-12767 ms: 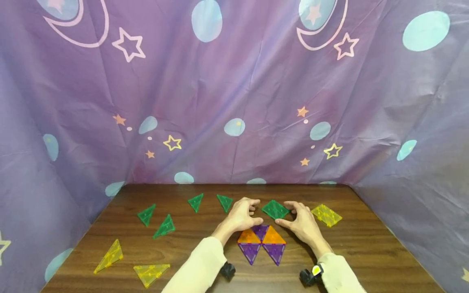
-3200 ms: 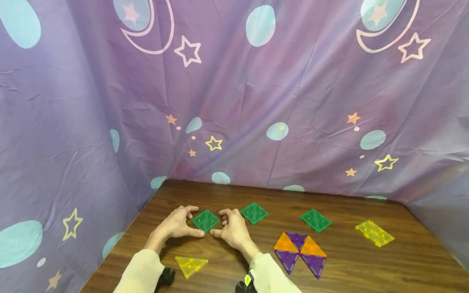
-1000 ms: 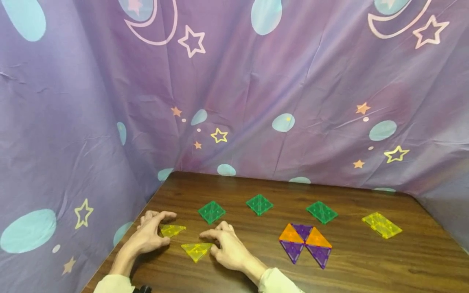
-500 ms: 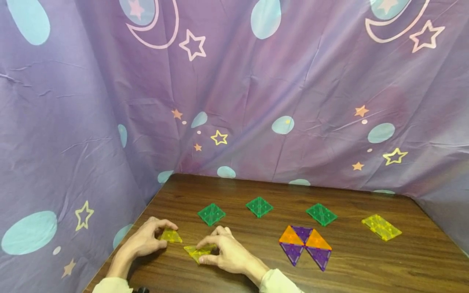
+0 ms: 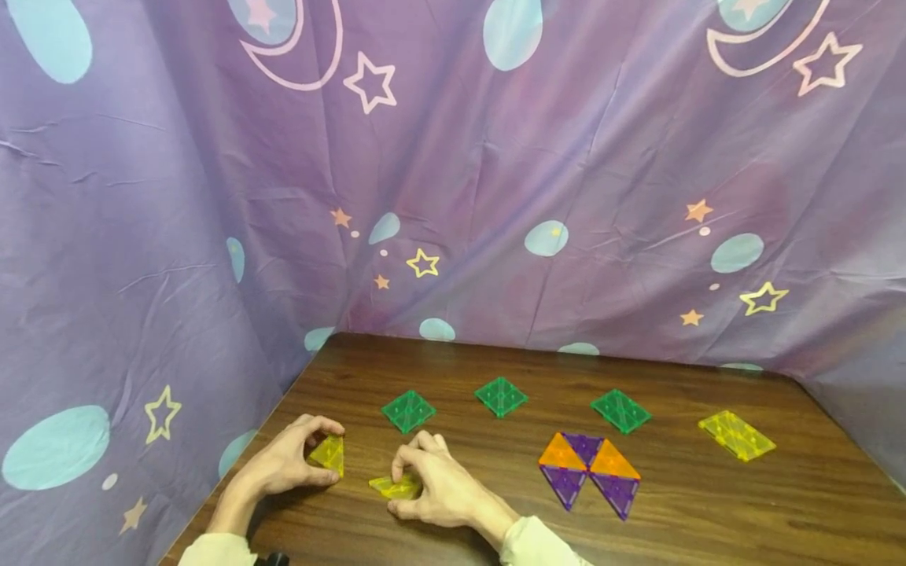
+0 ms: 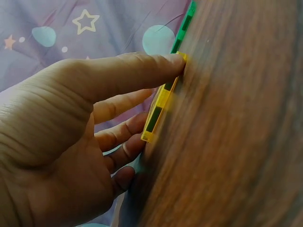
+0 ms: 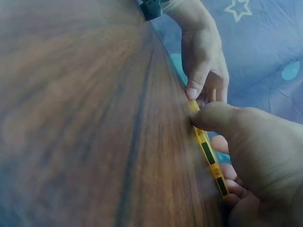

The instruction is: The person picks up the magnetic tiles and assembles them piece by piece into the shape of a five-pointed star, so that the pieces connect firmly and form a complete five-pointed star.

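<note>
My left hand grips a translucent yellow triangular magnetic tile between thumb and fingers, its straight edge facing right. A short gap to the right, my right hand has its thumb and fingers around a second yellow triangular tile, partly hidden under the fingers. Seen edge-on in the left wrist view, the first yellow tile lies flat on the table beneath the thumb. In the right wrist view, the thumb and fingertips touch the edge of the second yellow tile.
Behind the hands lie green diamonds made of paired triangles: one at left, one in the middle, one at right. An orange and purple tile shape sits right of my hands, with a yellow parallelogram beyond. Patterned cloth surrounds the wooden table.
Both hands have turned their yellow triangles, the left one now with a straight side facing the other. Over the earlier frames, loose green triangles came together into diamonds.
</note>
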Available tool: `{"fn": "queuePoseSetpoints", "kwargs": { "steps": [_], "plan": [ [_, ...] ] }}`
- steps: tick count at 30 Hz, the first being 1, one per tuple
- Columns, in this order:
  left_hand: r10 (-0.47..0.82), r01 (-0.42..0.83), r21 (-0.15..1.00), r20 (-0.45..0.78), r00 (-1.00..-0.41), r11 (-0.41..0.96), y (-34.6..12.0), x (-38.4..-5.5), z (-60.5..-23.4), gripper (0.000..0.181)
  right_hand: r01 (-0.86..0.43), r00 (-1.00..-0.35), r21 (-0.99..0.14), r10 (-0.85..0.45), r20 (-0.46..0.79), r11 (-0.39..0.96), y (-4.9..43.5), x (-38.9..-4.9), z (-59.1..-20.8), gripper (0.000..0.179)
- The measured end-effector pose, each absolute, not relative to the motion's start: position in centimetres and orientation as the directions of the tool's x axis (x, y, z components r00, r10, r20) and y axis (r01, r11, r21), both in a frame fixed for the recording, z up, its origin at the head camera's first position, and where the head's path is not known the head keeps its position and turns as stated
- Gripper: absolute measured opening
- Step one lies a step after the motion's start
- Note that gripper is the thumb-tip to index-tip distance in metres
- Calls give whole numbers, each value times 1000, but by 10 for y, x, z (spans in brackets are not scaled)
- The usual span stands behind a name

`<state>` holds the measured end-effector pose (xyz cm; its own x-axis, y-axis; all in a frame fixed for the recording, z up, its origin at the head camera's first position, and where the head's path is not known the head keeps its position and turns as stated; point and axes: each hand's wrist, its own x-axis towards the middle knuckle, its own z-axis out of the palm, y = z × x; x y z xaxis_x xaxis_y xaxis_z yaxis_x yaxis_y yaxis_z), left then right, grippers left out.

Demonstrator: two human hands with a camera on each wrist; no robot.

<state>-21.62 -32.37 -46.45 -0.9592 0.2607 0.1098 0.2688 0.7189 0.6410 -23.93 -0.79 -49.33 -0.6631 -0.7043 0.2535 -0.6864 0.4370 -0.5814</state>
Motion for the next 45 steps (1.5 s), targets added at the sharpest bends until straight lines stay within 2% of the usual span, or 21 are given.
{"fn": "queuePoseSetpoints", "kwargs": {
  "steps": [3,6,11,15,19,23,28,32,35,45],
  "plan": [
    [247,264,639,119,-962,722,-324,-217,-464,83,-685,-665,-586,-699,263,432,-7,-243,-494,37],
    [216,234,637,109,-970,735,-323,-217,-464,93,-665,-677,-621,-687,266,415,-4,-248,-496,51],
    [169,185,626,86,-982,758,-320,-218,-463,93,-625,-684,-704,-672,286,336,-1,-251,-499,73],
    [192,191,632,67,-979,751,-317,-216,-465,89,-589,-723,-745,-615,315,312,-1,-251,-502,85],
    [247,225,650,60,-967,726,-316,-215,-466,86,-580,-765,-719,-560,319,382,-2,-250,-502,72],
    [289,250,666,54,-956,703,-315,-215,-466,87,-594,-768,-677,-558,315,436,-3,-249,-500,55],
    [298,255,656,49,-953,710,-314,-217,-466,87,-625,-737,-657,-596,319,421,-9,-248,-496,57],
    [287,254,641,54,-956,724,-312,-217,-467,87,-605,-763,-652,-567,310,457,-14,-247,-494,57],
    [301,267,636,56,-952,724,-310,-217,-468,87,-581,-785,-656,-544,297,482,-17,-245,-493,49],
    [299,270,627,61,-952,731,-308,-217,-467,90,-574,-787,-655,-551,276,491,-30,-243,-497,42]
  ]
}}
